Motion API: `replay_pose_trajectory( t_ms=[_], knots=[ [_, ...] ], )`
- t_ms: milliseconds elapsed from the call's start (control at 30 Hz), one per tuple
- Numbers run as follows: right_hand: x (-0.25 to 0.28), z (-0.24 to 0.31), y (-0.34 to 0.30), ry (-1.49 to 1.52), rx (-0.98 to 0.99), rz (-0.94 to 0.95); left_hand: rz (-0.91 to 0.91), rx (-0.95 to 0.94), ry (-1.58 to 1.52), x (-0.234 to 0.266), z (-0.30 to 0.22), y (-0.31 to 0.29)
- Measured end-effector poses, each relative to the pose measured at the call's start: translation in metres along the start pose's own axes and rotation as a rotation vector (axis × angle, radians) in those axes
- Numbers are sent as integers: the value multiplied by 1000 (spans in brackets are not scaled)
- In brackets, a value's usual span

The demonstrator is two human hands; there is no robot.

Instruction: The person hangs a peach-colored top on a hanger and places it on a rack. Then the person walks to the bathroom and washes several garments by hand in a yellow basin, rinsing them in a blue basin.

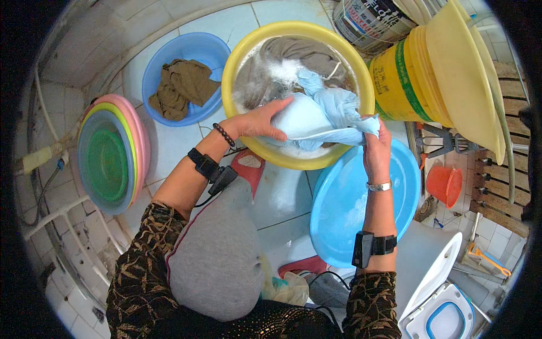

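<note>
A wet light blue garment (333,107) is stretched between my two hands over a yellow basin (230,90). My left hand (261,120) grips its left side, thumb and forefinger apart around the bunched cloth. My right hand (377,150) is closed on a raised edge of the garment at the basin's right rim. Part of the garment hangs down into the basin. Behind it, soapy water with white foam (285,70) and a soaked grey-brown cloth (302,48) fill the basin. The fingers under the cloth are partly hidden.
A blue basin (149,73) with brown cloth (183,85) stands left. Stacked basins (107,164) lean at far left. A bright blue basin (361,209) sits under my right forearm. Yellow buckets (406,79), a paint pail (367,25) and a toilet (440,311) line the right.
</note>
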State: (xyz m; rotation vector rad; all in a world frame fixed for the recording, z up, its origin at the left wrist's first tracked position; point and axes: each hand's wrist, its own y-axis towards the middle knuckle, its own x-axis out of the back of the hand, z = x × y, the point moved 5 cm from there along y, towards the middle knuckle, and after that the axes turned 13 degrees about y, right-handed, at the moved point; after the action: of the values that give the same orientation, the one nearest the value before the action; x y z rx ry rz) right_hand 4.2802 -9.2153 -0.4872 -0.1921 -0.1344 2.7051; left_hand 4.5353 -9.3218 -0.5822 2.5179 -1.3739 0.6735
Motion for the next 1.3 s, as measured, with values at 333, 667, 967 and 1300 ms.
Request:
replay_pose_trajectory(
  t_ms=[333, 667, 967, 1300],
  knots=[
    [-38, 22, -24, -482, 43, 342, -350, 17, -20, 20, -43, 14],
    [-138, 38, 5, -522, 324, 318, -670, -204, -6, 107, -128, 34],
    [-141, -36, 3, -1221, 243, 375, -558, 147, 252, 58, -19, 0],
    [-151, -131, 4, -1642, 96, 451, 40, 219, 929, -16, 24, 3]
  ],
)
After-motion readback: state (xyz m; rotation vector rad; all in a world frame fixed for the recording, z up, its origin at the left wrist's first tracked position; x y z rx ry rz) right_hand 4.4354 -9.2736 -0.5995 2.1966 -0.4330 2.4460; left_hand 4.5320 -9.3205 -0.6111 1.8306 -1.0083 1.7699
